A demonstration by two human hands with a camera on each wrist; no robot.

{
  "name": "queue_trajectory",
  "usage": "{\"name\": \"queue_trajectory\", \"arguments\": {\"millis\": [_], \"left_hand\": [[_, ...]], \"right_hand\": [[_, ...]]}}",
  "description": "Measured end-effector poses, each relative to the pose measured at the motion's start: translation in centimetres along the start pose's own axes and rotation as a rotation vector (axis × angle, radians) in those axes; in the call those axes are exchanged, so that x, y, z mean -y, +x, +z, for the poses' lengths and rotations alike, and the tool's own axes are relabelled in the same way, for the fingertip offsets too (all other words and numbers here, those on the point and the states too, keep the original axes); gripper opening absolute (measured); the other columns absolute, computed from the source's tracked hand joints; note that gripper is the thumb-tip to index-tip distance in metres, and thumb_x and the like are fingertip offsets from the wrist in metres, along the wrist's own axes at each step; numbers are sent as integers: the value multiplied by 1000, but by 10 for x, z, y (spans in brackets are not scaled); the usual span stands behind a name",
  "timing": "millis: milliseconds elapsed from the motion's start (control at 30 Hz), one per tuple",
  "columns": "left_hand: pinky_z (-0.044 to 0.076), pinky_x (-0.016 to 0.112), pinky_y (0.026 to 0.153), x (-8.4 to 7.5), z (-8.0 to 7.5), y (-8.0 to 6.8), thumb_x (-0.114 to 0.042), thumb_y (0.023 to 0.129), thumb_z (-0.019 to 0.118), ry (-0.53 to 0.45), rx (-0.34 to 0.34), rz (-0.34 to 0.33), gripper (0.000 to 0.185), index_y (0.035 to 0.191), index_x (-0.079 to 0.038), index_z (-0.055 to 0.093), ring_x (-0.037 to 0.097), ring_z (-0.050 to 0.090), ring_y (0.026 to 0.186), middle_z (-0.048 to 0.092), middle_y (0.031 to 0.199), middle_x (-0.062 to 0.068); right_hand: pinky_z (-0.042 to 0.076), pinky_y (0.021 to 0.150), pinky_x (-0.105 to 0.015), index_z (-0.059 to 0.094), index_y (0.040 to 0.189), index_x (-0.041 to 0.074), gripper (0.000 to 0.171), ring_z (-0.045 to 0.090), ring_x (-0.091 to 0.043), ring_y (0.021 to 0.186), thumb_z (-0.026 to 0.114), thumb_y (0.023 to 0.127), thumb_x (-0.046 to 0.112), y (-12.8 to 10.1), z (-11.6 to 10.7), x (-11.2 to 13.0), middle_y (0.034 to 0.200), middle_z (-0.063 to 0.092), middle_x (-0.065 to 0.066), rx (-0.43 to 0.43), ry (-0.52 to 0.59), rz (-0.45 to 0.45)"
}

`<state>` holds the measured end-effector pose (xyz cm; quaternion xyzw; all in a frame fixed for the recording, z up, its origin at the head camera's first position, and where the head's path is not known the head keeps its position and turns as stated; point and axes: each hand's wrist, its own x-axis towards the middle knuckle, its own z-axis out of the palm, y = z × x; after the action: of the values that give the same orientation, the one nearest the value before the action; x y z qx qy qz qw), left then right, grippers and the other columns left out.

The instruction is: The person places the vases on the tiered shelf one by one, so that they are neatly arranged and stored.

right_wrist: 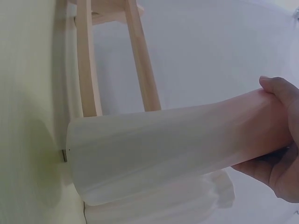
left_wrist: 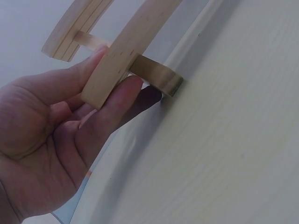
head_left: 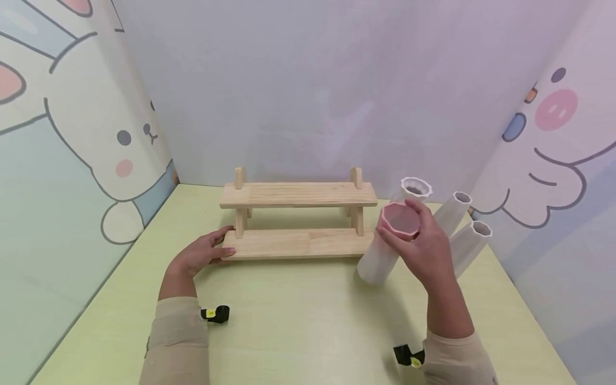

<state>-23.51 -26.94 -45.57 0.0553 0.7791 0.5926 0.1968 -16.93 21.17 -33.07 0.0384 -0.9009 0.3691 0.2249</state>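
A two-tier wooden rack [head_left: 298, 219] stands in the middle of the pale green table [head_left: 298, 321]. My left hand [head_left: 225, 241] holds the left end of its lower board [left_wrist: 110, 70] between thumb and fingers. To the right of the rack, my right hand [head_left: 416, 232] grips a tall faceted cup [head_left: 380, 256] near its pink rim. The cup is tilted, with its white base by the rack's right end. In the right wrist view the cup [right_wrist: 163, 149] lies across the frame, with fingers [right_wrist: 280, 140] curled round its upper part.
Three tall white faceted cups [head_left: 416, 188] [head_left: 454, 209] [head_left: 472, 239] stand close behind and right of my right hand. Cartoon-printed walls enclose the table on the left, back and right. A black strap clip [head_left: 216, 314] shows on each wrist.
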Motion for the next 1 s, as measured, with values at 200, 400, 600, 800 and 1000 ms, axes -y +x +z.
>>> {"name": "queue_trajectory", "arguments": {"millis": [200, 400, 600, 800, 1000], "left_hand": [[46, 34, 89, 2, -2, -1, -23, 87, 66, -15, 14, 18, 77, 148, -24, 20, 24, 50, 115, 23, 150, 5], [47, 31, 86, 6, -4, 0, -23, 87, 66, -15, 14, 19, 77, 148, -24, 20, 23, 51, 114, 22, 150, 5], [47, 32, 87, 7, -4, 3, -21, 87, 65, -23, 7, 11, 78, 149, -22, 18, 24, 50, 115, 21, 151, 7], [46, 32, 88, 5, -2, 2, -23, 87, 66, -12, 12, 20, 77, 149, -23, 19, 23, 51, 114, 24, 150, 6], [46, 33, 89, 4, -1, 1, -24, 86, 66, -10, 15, 31, 77, 148, -23, 21, 24, 51, 114, 25, 150, 5]], "right_hand": [[50, 63, -31, 36, 138, 27, 84, 58, -21, 85, 78, 68, 49, -3, 4, 2, 106, 59, -7, -19, 45, -11], [49, 66, -25, 33, 139, 28, 88, 57, -20, 92, 79, 67, 46, -4, 7, 6, 116, 55, -4, -5, 112, 0], [49, 67, -25, 32, 140, 28, 91, 57, -21, 94, 81, 66, 44, -3, 7, 10, 116, 54, -5, 15, 169, 20], [49, 64, -20, 38, 137, 24, 84, 58, -22, 90, 81, 67, 42, -3, 9, 9, 111, 56, -7, 7, 186, 12], [49, 63, -20, 42, 136, 24, 80, 58, -22, 89, 80, 68, 44, -4, 11, 8, 110, 57, -8, -9, 169, -9]]}}
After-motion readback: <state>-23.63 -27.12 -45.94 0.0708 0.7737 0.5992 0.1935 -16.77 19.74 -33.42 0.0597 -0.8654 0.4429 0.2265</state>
